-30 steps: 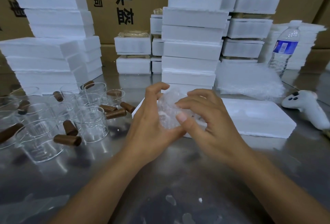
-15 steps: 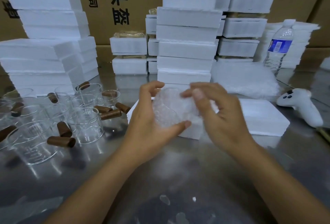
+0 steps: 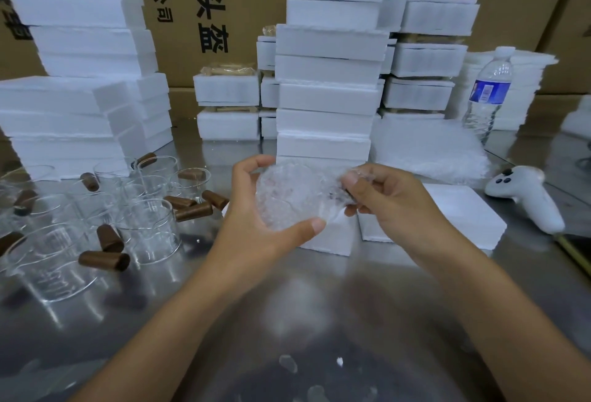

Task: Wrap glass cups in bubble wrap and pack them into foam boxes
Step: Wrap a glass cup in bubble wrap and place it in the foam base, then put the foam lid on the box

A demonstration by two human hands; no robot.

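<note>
Steel table (image 3: 319, 321), bubble-wrapped cup (image 3: 294, 196) between both hands' fingers (image 3: 358, 177)

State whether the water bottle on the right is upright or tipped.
Upright: the water bottle stands with its cap uppermost and its label level, beside a foam stack.

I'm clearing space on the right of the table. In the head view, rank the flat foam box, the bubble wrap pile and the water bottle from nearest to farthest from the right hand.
1. The flat foam box, lying on the table just beside the right hand.
2. The bubble wrap pile, behind that box.
3. The water bottle, upright at the far right, behind the pile.
</note>
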